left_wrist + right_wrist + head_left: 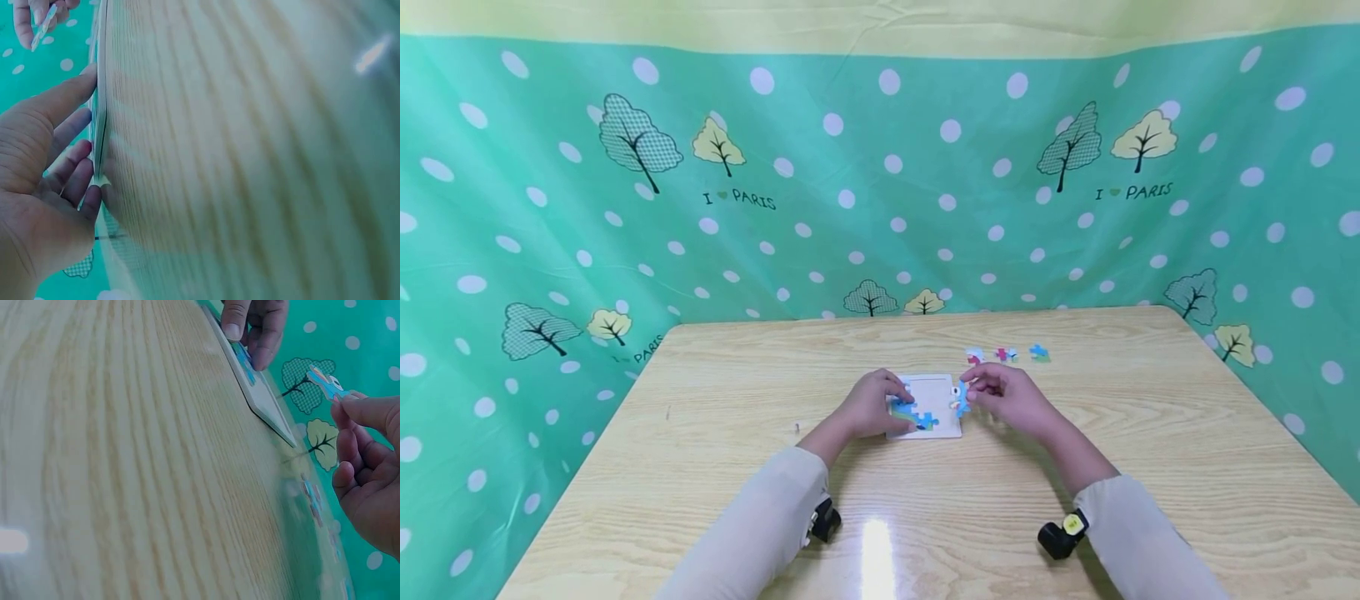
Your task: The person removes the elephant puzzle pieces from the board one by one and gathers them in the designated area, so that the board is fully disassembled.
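A shallow white puzzle tray [936,392] lies on the table, with blue and green puzzle pieces [927,420] fitted along its left and near part. My left hand [874,406] rests over the tray's left side, thumb and fingertips spread and touching it, covering some of the pieces. Between thumb and fingers, my right hand [1009,398] pinches a blue puzzle piece [961,398] with a white and orange pattern. That piece is held up over the tray's right edge; in the right wrist view the puzzle piece [328,384] stands tilted above the fingertips.
Loose puzzle pieces lie beyond the right hand: a pink and white piece [974,356], a red one [1002,355] and a blue and green one [1040,352]. A tiny object [797,428] sits left of the tray. A green dotted curtain [865,183] hangs behind the wooden table [737,375].
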### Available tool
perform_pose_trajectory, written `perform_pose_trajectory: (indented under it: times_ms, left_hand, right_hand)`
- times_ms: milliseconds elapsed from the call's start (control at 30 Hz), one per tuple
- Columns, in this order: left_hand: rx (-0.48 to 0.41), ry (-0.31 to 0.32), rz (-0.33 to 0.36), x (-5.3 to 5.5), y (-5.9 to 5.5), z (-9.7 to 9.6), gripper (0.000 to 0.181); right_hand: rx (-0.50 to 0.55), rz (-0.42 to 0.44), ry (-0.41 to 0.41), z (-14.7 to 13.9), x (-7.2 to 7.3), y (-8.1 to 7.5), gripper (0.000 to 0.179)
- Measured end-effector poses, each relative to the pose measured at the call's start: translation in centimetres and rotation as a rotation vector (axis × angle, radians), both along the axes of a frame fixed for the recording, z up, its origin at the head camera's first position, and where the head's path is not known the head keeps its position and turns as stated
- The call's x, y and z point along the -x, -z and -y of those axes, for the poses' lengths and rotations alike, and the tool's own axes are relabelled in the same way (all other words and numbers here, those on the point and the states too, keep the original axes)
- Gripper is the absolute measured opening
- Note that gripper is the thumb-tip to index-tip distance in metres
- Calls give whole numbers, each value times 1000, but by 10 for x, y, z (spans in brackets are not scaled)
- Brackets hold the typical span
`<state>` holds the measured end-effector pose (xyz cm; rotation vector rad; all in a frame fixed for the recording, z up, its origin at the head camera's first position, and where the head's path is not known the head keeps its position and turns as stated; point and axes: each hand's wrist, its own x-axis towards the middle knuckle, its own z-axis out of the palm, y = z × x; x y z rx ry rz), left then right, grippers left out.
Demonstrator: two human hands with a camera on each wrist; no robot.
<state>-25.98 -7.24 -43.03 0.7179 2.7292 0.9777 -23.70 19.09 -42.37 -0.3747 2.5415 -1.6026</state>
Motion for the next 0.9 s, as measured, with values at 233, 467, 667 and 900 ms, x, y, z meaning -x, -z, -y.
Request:
perform_pose_trajectory:
  times_ms: [233, 467, 667, 900]
  left_hand:
    - [-45, 5, -1, 1, 3, 1, 34]
    - [-38, -2, -5, 3, 8, 2, 35]
    - [-50, 1, -11, 2, 8, 2, 34]
    - [-47, -12, 3, 3, 7, 2, 34]
  right_hand:
    - [11, -1, 13, -11, -3, -1, 24]
    - [13, 16, 44, -20, -5, -4, 25]
    - [20, 15, 52, -27, -7, -7, 25]
    - [-2, -19, 63, -38, -7, -7, 25]
